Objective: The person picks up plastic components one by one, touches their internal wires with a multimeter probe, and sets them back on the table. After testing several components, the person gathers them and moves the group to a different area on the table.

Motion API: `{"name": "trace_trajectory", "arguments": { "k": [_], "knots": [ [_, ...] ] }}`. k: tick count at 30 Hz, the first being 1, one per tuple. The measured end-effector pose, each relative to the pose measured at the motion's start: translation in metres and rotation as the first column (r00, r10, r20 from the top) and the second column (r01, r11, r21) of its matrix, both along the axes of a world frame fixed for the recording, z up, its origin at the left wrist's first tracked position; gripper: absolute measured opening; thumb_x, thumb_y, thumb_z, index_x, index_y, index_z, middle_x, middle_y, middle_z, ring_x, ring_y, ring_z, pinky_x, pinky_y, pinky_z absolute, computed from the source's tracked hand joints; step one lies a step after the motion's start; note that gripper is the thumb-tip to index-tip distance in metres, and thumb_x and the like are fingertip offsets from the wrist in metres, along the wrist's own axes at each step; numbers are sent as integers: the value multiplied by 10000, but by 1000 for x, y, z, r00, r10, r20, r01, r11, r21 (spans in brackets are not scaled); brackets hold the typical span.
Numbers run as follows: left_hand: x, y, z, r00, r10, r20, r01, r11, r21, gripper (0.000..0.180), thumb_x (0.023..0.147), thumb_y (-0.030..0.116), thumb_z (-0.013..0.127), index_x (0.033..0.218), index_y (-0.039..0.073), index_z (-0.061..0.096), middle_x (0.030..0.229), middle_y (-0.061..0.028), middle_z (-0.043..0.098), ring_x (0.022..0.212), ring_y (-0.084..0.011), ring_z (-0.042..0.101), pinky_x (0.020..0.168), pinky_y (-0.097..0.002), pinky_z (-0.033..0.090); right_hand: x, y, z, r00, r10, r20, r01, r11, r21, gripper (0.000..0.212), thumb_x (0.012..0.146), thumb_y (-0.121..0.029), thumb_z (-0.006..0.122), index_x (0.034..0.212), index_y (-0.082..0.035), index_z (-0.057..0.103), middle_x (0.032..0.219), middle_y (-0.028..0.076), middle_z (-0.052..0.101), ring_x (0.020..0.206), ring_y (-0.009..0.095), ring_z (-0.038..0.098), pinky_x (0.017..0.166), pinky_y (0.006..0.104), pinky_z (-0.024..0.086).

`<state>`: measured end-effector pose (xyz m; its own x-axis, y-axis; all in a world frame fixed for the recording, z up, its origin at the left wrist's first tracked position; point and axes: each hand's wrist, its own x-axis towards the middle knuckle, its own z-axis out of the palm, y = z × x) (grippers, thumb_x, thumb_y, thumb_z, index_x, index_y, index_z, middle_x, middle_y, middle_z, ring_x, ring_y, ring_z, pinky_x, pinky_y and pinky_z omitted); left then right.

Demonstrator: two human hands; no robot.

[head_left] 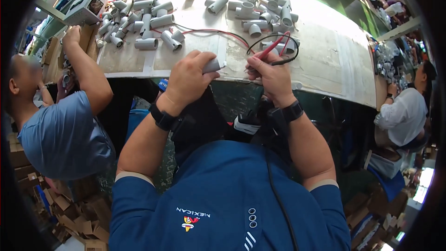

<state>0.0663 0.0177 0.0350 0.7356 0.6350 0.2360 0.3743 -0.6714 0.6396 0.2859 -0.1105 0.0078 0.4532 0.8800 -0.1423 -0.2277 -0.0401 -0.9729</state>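
Observation:
My left hand (191, 76) is closed around a grey cylindrical housing (212, 66) at the table's front edge, its end facing right. To the right, my right hand (274, 75) grips a red test probe (271, 49) like a pen, with its tip toward the housing but apart from it. A black lead (297, 49) loops round and also enters this hand. Whether a second probe is held there is hard to make out. Beyond my hands, red and black wires (218, 31) run across the worktable (325, 67).
Grey tube-shaped housings lie in a left pile (146, 23) and a right pile (260, 14). A small round piece (297, 86) sits at the front edge. One co-worker (65, 125) sits at left by an open box (87, 7); another (404, 111) is at far right.

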Motion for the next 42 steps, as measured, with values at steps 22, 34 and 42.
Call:
{"name": "trace_trajectory", "arguments": {
  "k": [22,34,42],
  "knots": [
    [2,-2,5,974,-175,-145,224,852,474,369,798,70,783,1159,129,733,1033,-46,656,993,-285,667,842,-414,571,-29,41,-5,965,67,254,-85,995,60,180,969,-169,791,974,6,751,782,23,718,629,68,654,577,220,551],
    [1,-3,1,970,-186,-154,239,827,509,403,786,30,760,1175,134,733,1030,-42,649,995,-278,658,851,-410,570,-30,43,-11,929,60,364,-83,995,48,217,968,-197,792,961,13,739,759,20,700,614,56,639,548,223,537],
    [4,-4,1,972,-187,-144,236,800,551,388,796,29,750,1167,143,741,1031,-36,647,994,-271,651,851,-406,566,-26,42,-17,849,50,527,-109,991,81,231,965,-203,795,963,21,736,757,21,699,607,63,648,541,227,537]
  ]
}}
